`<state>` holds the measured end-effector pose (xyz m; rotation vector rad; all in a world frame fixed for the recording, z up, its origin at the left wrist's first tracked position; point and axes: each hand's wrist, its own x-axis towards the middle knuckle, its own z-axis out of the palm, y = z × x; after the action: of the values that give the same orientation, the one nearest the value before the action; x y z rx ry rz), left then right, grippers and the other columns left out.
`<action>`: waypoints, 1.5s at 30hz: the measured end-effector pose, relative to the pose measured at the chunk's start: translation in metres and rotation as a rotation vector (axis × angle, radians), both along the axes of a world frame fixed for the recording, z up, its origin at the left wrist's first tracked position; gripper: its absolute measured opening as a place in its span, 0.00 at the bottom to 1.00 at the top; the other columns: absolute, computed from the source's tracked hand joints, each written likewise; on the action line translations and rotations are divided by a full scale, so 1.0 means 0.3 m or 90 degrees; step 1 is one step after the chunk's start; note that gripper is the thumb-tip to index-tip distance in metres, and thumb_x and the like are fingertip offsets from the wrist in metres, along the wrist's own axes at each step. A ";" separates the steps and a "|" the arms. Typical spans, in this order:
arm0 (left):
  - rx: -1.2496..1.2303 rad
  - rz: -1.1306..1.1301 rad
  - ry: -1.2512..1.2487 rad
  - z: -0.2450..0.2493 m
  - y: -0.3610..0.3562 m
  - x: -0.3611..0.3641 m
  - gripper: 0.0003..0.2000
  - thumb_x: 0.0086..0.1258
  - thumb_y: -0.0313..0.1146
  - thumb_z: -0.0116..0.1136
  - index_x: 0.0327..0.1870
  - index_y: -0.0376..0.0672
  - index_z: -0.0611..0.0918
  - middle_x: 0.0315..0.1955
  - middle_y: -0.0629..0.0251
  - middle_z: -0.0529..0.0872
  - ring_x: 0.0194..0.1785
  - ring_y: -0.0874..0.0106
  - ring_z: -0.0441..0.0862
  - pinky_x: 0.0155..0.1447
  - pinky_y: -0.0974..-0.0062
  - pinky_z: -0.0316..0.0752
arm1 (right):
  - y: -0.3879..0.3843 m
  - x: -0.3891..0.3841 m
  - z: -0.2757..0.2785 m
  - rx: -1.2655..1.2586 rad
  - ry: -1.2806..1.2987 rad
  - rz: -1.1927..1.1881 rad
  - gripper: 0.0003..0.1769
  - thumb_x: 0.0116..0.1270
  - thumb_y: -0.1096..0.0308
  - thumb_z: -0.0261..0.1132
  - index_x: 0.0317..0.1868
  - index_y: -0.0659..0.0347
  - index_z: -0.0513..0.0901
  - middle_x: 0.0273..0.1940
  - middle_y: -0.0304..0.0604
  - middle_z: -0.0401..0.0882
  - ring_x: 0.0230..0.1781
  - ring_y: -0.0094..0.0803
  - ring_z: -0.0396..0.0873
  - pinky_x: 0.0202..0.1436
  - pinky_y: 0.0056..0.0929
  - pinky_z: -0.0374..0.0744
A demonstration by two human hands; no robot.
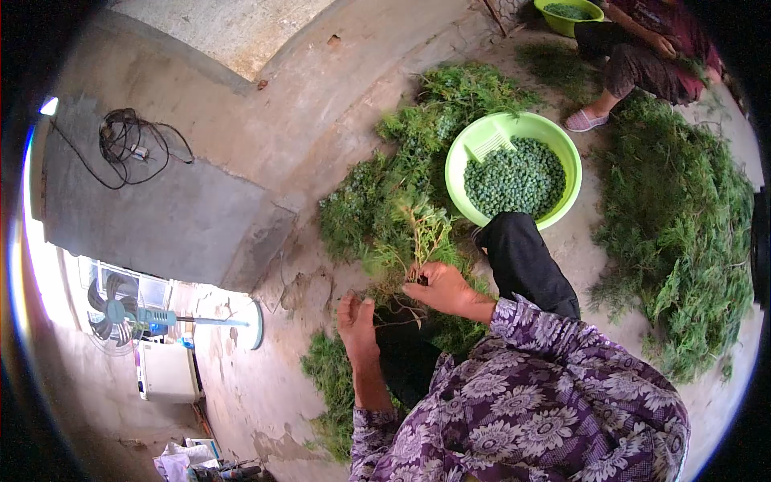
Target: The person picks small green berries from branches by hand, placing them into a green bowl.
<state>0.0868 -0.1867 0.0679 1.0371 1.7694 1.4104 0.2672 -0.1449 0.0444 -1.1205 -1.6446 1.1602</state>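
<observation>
My right hand (446,291) is closed around the stems of a small leafy evergreen sprig (426,233), with yellowish-green tips pointing away from me. My left hand (358,325) is held up beside it, fingers bent in and thumb close to them; anything between them is too small to make out. A thin bare twig (399,324) hangs between the two hands. Beyond my right knee stands a light green plastic basin (572,173), part-filled with small blue-green berries (518,178). Cut evergreen branches (418,153) lie heaped left of the basin and beneath my hands.
A larger heap of branches (675,233) covers the floor at right. Another person (642,48) sits at top right beside a second green basin (562,24). A standing fan (120,309) and a grey slab with a coiled black cable (128,145) are at left.
</observation>
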 end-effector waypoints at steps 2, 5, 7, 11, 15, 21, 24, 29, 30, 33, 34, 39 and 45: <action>0.064 -0.021 0.145 0.012 -0.003 0.020 0.21 0.57 0.31 0.59 0.52 0.37 0.71 0.43 0.61 0.75 0.43 0.72 0.74 0.46 0.73 0.70 | -0.011 -0.026 -0.029 0.039 -0.047 0.006 0.17 0.53 0.58 0.63 0.34 0.65 0.77 0.22 0.50 0.75 0.21 0.38 0.74 0.27 0.34 0.73; 0.096 -0.142 0.209 0.055 0.010 0.132 0.18 0.58 0.29 0.59 0.49 0.34 0.72 0.41 0.63 0.77 0.41 0.76 0.74 0.45 0.79 0.70 | -0.046 -0.051 -0.046 0.160 -0.134 0.010 0.17 0.55 0.55 0.59 0.29 0.62 0.77 0.21 0.53 0.75 0.22 0.46 0.75 0.27 0.41 0.74; 0.086 -0.184 0.074 0.074 0.007 0.197 0.15 0.59 0.28 0.58 0.46 0.34 0.72 0.39 0.65 0.77 0.40 0.77 0.74 0.44 0.79 0.70 | -0.060 -0.054 -0.048 0.242 -0.173 0.008 0.19 0.57 0.51 0.56 0.25 0.61 0.77 0.19 0.52 0.75 0.20 0.49 0.75 0.25 0.44 0.73; 0.090 -0.178 -0.024 0.066 0.017 0.256 0.07 0.61 0.25 0.55 0.39 0.37 0.73 0.33 0.68 0.77 0.35 0.80 0.73 0.41 0.80 0.70 | -0.082 -0.043 -0.022 0.288 -0.338 0.110 0.15 0.56 0.55 0.56 0.24 0.58 0.77 0.17 0.45 0.75 0.18 0.47 0.76 0.22 0.45 0.73; 0.113 -0.106 0.063 0.030 0.027 0.215 0.04 0.64 0.23 0.49 0.38 0.37 0.73 0.33 0.68 0.77 0.34 0.81 0.73 0.39 0.82 0.69 | -0.088 -0.039 -0.004 0.237 -0.303 0.126 0.15 0.52 0.56 0.60 0.27 0.61 0.77 0.21 0.47 0.76 0.25 0.45 0.77 0.28 0.42 0.74; 0.127 -0.040 -0.229 0.099 0.044 0.132 0.03 0.65 0.24 0.45 0.38 0.38 0.71 0.29 0.64 0.77 0.26 0.74 0.75 0.30 0.75 0.74 | -0.051 0.036 0.000 0.199 -0.107 0.136 0.17 0.50 0.56 0.65 0.32 0.63 0.78 0.26 0.49 0.77 0.30 0.43 0.77 0.32 0.36 0.74; 0.133 -0.023 -0.297 0.097 0.054 0.080 0.03 0.64 0.24 0.47 0.38 0.39 0.71 0.27 0.61 0.77 0.25 0.71 0.75 0.27 0.74 0.74 | -0.015 0.083 -0.038 0.149 0.028 0.074 0.15 0.51 0.60 0.66 0.34 0.62 0.79 0.26 0.46 0.77 0.27 0.36 0.77 0.32 0.32 0.74; 0.177 -0.063 -0.347 0.106 0.045 0.066 0.02 0.64 0.26 0.49 0.34 0.40 0.71 0.26 0.64 0.76 0.23 0.72 0.73 0.23 0.74 0.70 | 0.041 0.175 -0.079 -0.050 0.138 -0.004 0.06 0.57 0.70 0.62 0.31 0.66 0.77 0.24 0.38 0.76 0.23 0.21 0.74 0.26 0.23 0.74; 0.178 -0.061 -0.347 0.114 0.041 0.076 0.02 0.64 0.26 0.49 0.34 0.40 0.71 0.26 0.64 0.76 0.23 0.72 0.73 0.23 0.74 0.70 | 0.047 0.186 -0.083 -0.049 0.137 -0.001 0.06 0.57 0.70 0.62 0.31 0.66 0.77 0.24 0.38 0.76 0.23 0.21 0.74 0.26 0.23 0.74; 0.143 -0.027 -0.281 0.126 0.032 0.100 0.03 0.64 0.27 0.51 0.31 0.42 0.70 0.23 0.68 0.73 0.20 0.75 0.68 0.22 0.75 0.66 | 0.053 0.209 -0.033 -0.169 0.277 -0.004 0.07 0.60 0.70 0.60 0.31 0.66 0.76 0.23 0.34 0.74 0.21 0.18 0.72 0.25 0.17 0.72; 0.156 -0.068 -0.296 0.118 0.029 0.097 0.04 0.64 0.27 0.52 0.29 0.43 0.70 0.22 0.70 0.71 0.19 0.77 0.65 0.21 0.76 0.64 | 0.053 0.215 -0.011 -0.168 0.278 -0.002 0.07 0.60 0.70 0.60 0.31 0.66 0.76 0.23 0.34 0.74 0.21 0.18 0.72 0.25 0.17 0.72; 0.132 -0.123 -0.273 0.137 0.005 0.134 0.07 0.64 0.28 0.52 0.26 0.46 0.68 0.19 0.75 0.65 0.18 0.80 0.59 0.20 0.76 0.61 | 0.051 0.230 0.076 -0.155 0.356 0.013 0.07 0.58 0.70 0.62 0.32 0.66 0.77 0.25 0.35 0.75 0.24 0.18 0.72 0.27 0.19 0.72; 0.037 -0.064 -0.255 0.170 -0.015 0.175 0.07 0.65 0.32 0.52 0.27 0.46 0.69 0.25 0.71 0.75 0.21 0.79 0.71 0.19 0.81 0.66 | 0.039 0.203 0.125 -0.061 0.382 0.103 0.09 0.57 0.71 0.62 0.37 0.65 0.78 0.30 0.34 0.77 0.30 0.18 0.73 0.32 0.18 0.73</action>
<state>0.1391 -0.1913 0.1187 0.7919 1.3763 1.4927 0.3280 -0.1332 0.0818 -0.6084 -1.2305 1.5142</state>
